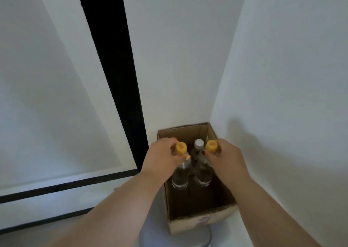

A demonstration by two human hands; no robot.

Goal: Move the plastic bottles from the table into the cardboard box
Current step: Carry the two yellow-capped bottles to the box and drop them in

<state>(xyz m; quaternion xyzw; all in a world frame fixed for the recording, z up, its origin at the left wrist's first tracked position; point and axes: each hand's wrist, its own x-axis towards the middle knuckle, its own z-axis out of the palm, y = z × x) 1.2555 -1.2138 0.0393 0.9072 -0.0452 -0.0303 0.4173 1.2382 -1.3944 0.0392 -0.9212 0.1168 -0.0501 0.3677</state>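
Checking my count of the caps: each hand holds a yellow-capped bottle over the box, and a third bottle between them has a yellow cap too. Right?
Not quite. The head view shows the left hand and right hand each holding a yellow-capped bottle over the box, but the third bottle between them has a white cap.

Nothing can be read. The two round yellow plastic caps (pixel 181 147) (pixel 212 145) on the clear plastic bottles standing in the open brown cardboard box (pixel 199 222) each carry a small orange-red mark on top, too blurred to tell as letters or a logo. The near outer wall of that box, below the bottles, bears a faint bluish printed patch (pixel 204 220), also too smeared to read. The white cap (pixel 199 143) between the yellow ones shows no legible print
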